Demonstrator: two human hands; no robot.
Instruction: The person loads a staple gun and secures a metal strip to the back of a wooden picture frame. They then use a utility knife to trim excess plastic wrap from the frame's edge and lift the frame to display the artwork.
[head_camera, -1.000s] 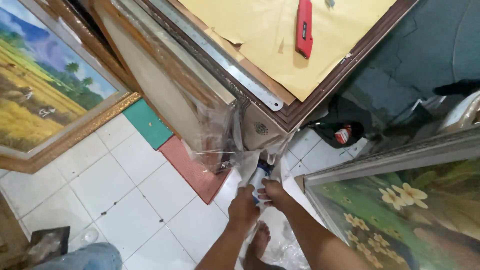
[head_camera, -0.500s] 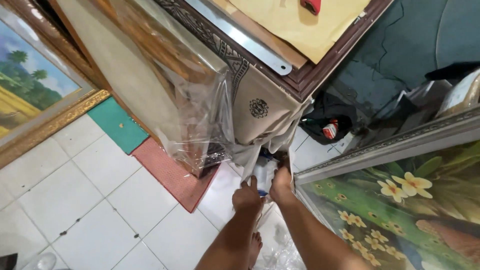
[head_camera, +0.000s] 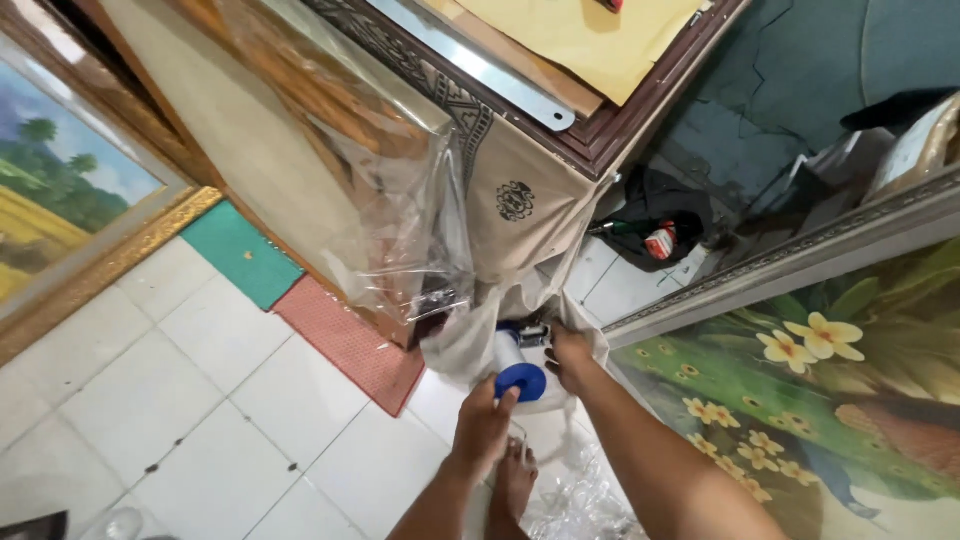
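While the roll (head_camera: 520, 365) of white wrap with blue end caps hangs just below the corner of the table (head_camera: 600, 140), both hands work on it: the left hand (head_camera: 482, 425) is curled about its lower blue cap, fingers closed on the rim, and the right hand (head_camera: 570, 355) is pinched shut at the roll's upper end, where a small dark fitting sits; whether it grips the fitting or the film beside it I cannot tell. Left of the roll, a frame (head_camera: 300, 150) sheathed in clear plastic leans against the table, and loose film bunches between it and the roll. Below the roll a bare foot (head_camera: 515, 480) stands on the white floor tiles (head_camera: 150, 400) amid crumpled plastic. Right of the roll stands a painting of white flowers (head_camera: 800, 400); far to its left, a landscape painting (head_camera: 60, 210) in a gold frame. Beyond the table's corner lies a dark bag (head_camera: 650, 215). The roll looks light but stiff along its core, and the caps seem the firm places to take hold. The film itself is likely thin, slippery and clingy, apt to tear or bunch if pulled unevenly, so I judge a grip at both ends steadier than one on the wound surface.
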